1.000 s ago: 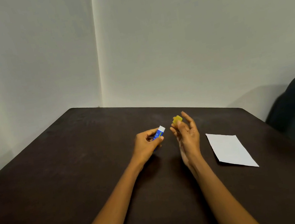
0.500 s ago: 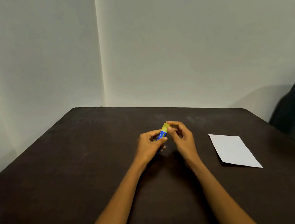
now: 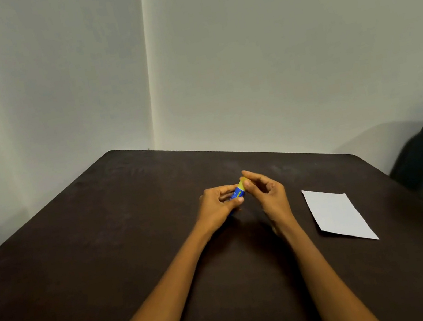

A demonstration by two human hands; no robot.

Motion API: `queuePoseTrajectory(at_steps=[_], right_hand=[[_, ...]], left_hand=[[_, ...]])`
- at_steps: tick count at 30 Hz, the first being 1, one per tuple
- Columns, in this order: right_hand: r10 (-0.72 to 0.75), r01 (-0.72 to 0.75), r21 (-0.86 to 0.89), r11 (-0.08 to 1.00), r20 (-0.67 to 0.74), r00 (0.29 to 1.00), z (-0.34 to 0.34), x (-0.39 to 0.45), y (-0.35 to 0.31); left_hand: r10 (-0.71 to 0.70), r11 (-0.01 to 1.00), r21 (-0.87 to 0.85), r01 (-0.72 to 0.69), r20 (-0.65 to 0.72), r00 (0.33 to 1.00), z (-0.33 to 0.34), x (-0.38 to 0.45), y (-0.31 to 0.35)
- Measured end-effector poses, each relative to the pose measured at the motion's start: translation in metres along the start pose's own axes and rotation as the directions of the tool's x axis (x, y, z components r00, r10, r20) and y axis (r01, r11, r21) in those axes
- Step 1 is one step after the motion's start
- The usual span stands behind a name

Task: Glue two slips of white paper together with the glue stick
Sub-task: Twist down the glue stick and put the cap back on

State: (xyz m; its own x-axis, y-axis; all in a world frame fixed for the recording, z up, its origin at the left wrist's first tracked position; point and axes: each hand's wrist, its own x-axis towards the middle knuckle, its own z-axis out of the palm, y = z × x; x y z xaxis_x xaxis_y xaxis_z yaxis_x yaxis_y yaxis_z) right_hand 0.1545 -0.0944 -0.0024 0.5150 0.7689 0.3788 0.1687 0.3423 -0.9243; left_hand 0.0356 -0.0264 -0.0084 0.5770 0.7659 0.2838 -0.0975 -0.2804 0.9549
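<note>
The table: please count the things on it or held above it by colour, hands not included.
White: 1, the paper lying flat on the table.
Blue and yellow: 1, the glue stick, held in both hands.
Total: 2.

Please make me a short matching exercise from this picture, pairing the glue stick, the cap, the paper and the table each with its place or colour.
Things:
1. glue stick
2. cap
3. paper
4. table

Descriptions:
A. dark brown, bearing everything else
B. white, lying flat to the right of both hands
C. blue, gripped by the left hand
D. yellow, on the end of the stick, pinched by the right hand

Pairs: 1-C, 2-D, 3-B, 4-A
</note>
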Motion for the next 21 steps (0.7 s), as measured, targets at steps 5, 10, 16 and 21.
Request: queuePoseTrajectory(at_steps=[5,10,16,21], right_hand=[[-0.021,0.017,-0.033,0.999,-0.103,0.994,0.0022,0.0006,0.0034],[0.006,-0.005,0.014,1.0,-0.046,0.999,0.001,-0.0008,0.004],[0.017,-0.017,0.038,0.999,-0.01,1.0,0.0006,0.0,0.0002],[-0.02,0.015,-0.045,0.999,-0.1,0.995,0.0037,-0.0008,0.0037]], left_hand=[[0.074,0.988,0.136,-0.068,-0.035,0.997,0.0012,0.0007,0.0],[-0.01,0.999,-0.031,0.011,0.033,0.999,-0.0004,-0.001,0.0024],[-0.043,0.996,-0.073,0.048,0.06,0.997,-0.0016,-0.0008,0.0002],[-0.02,1.0,-0.022,0.022,0.064,0.998,-0.0003,0.0005,-0.0016]])
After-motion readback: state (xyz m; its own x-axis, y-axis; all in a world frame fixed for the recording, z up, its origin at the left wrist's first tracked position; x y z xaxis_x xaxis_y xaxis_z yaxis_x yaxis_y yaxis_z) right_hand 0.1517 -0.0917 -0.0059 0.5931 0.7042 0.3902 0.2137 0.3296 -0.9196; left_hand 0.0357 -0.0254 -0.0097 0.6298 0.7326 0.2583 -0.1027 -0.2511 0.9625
